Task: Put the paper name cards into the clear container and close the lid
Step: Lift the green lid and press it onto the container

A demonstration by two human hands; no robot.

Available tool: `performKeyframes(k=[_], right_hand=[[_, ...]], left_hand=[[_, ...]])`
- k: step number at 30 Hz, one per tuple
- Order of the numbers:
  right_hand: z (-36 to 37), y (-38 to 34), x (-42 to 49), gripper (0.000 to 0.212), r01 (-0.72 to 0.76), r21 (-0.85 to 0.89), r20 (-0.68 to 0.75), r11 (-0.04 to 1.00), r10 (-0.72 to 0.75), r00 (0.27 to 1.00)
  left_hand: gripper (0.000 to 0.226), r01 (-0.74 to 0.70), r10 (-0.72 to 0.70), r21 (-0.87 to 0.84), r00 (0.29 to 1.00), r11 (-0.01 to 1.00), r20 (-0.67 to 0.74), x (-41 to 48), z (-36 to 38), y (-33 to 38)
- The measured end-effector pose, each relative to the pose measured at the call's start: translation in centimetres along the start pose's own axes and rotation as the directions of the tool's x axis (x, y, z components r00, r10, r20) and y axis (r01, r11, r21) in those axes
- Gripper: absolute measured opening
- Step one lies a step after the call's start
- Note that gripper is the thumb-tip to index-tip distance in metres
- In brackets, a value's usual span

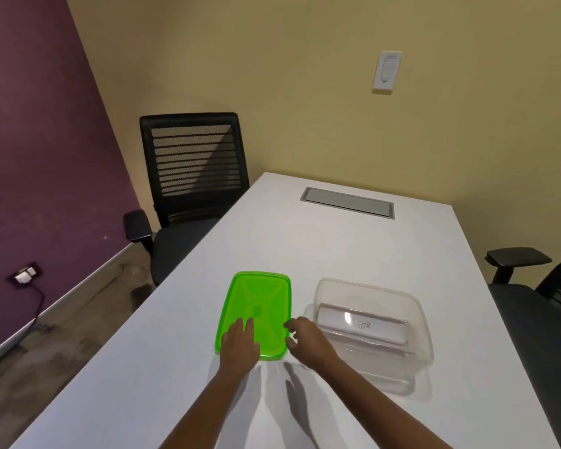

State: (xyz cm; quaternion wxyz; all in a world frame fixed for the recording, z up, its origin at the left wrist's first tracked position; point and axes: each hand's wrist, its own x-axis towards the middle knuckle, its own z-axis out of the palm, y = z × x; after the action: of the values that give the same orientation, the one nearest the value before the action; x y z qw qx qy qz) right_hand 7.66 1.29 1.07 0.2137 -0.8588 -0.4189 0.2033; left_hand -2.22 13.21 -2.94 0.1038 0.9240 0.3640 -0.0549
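A green lid lies flat on the white table, left of the clear container. White folded paper name cards lie inside the container, one with handwriting facing up. My left hand rests flat on the lid's near end, fingers straight. My right hand hovers at the lid's near right edge with fingers loosely curled and thumb apart, between lid and container; I cannot tell whether it touches the lid.
A grey cable hatch is set into the table's far end. A black mesh office chair stands at the far left, another chair at the right edge. Wall socket with cable low on the purple wall.
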Motion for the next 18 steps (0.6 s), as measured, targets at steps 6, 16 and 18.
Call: performKeyframes(k=[6,16,18], right_hand=[[2.4,0.0,1.8,0.054,-0.217,0.059,0.179,0.975,0.203,0.963],[4.6,1.4,3.3,0.033,-0.518,0.455,0.315,0.724,0.413,0.854],[4.6,1.2,3.5,0.037,-0.538,0.504,0.31,0.676,0.44,0.843]], left_hand=[[0.065,0.143,-0.136,-0.071,0.986,0.987,0.094,0.1,0.3,-1.9],[0.054,0.358,-0.281,-0.363,0.927,0.86,0.249,0.8,0.7,-3.7],[0.048,0.374,-0.304,-0.39,0.924,0.841,0.231,0.8,0.7,-3.9]])
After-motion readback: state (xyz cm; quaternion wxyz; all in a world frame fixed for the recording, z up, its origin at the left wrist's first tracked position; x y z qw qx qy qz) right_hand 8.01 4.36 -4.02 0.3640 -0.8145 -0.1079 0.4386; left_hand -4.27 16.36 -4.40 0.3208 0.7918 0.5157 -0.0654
